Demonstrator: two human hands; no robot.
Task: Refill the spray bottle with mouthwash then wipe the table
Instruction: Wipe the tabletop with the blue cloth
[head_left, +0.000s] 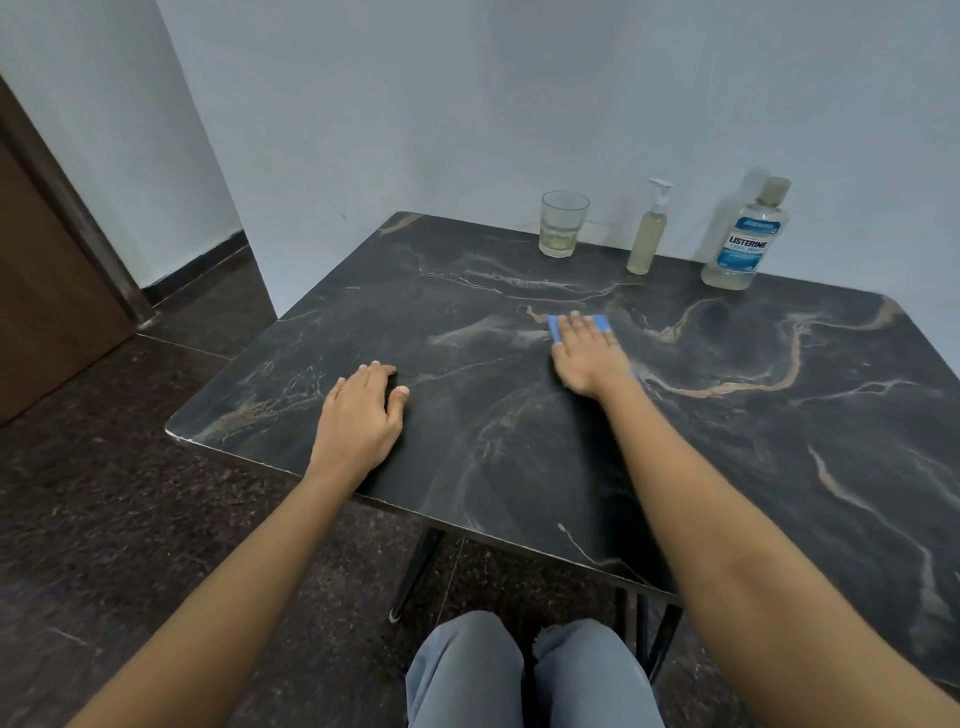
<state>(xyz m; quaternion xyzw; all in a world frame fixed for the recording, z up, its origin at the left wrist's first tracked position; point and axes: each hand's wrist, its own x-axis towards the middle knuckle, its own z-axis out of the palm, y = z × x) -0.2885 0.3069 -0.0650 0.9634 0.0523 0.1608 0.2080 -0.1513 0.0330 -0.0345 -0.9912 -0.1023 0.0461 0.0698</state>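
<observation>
My right hand (586, 356) lies flat on a blue cloth (601, 322) in the middle of the dark marbled table (519, 457), pressing it down; only the cloth's far edge shows past my fingers. My left hand (361, 413) rests palm down near the table's left front edge, fingers slightly spread, holding nothing. At the back of the table stand the spray bottle (649, 234) with a white nozzle and pale yellowish liquid, and to its right the Listerine mouthwash bottle (745, 239), capped and upright.
A clear drinking glass (562, 224) with a little pale liquid stands at the back, left of the spray bottle. The table sits against a pale wall. A brown door (47, 280) is at the far left. My knees (524, 675) are under the front edge.
</observation>
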